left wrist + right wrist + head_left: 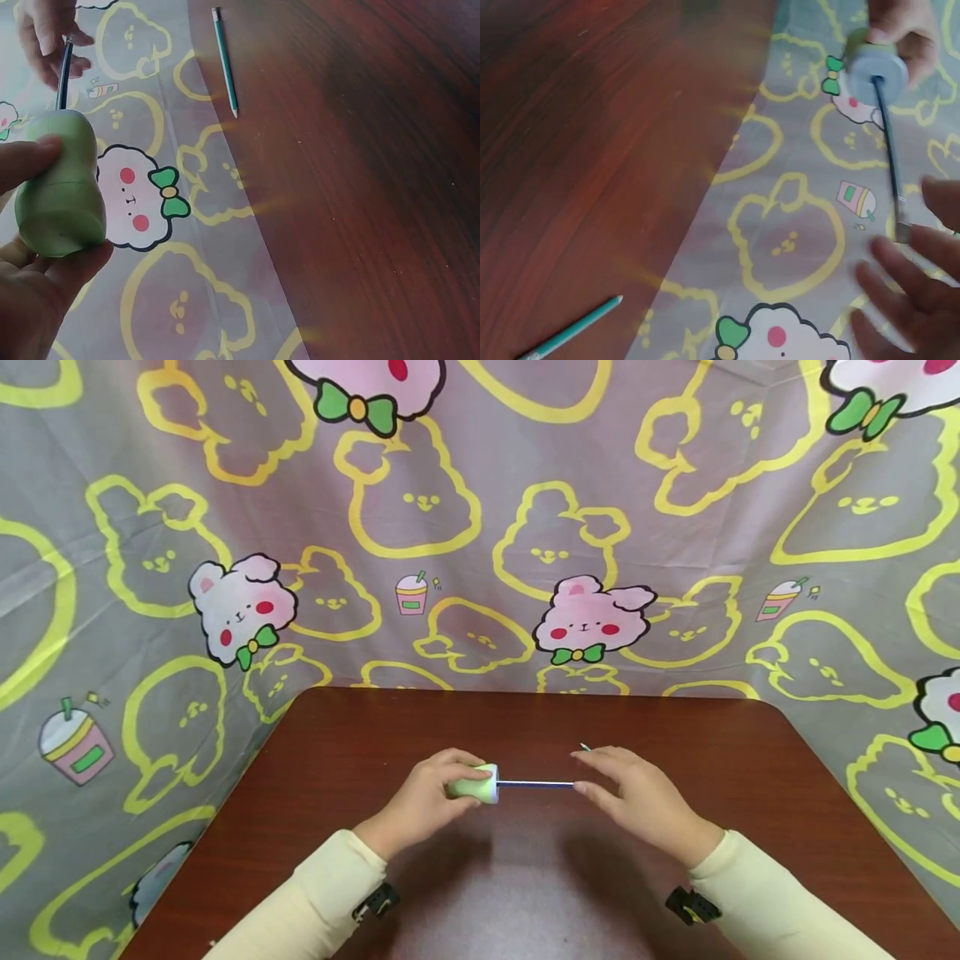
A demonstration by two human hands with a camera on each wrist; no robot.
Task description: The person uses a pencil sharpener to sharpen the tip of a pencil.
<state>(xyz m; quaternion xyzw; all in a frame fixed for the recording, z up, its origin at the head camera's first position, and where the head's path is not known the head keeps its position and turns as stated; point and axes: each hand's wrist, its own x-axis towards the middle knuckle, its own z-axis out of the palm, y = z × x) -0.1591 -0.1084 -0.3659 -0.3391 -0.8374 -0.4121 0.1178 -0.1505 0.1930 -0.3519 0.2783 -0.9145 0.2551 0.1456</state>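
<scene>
My left hand (pixel 420 793) grips a small green pencil sharpener (pixel 64 191) with a rounded, waisted body, thumb on one side and fingers on the other. A dark blue pencil (pixel 536 785) sticks out of the hole in the sharpener's pale end and points to the right. Around the pencil's far end, my right hand (pixel 648 797) has its fingers spread. In the right wrist view these fingers (pixel 922 292) look loose and blurred, and whether one touches the pencil I cannot tell. The pencil's inserted tip is hidden.
A green pencil (pixel 226 67) lies on the brown wooden table (pixel 390 727), beyond my right hand and mostly covered by it in the head view. A patterned cloth (pixel 465 568) hangs behind the table and along its sides.
</scene>
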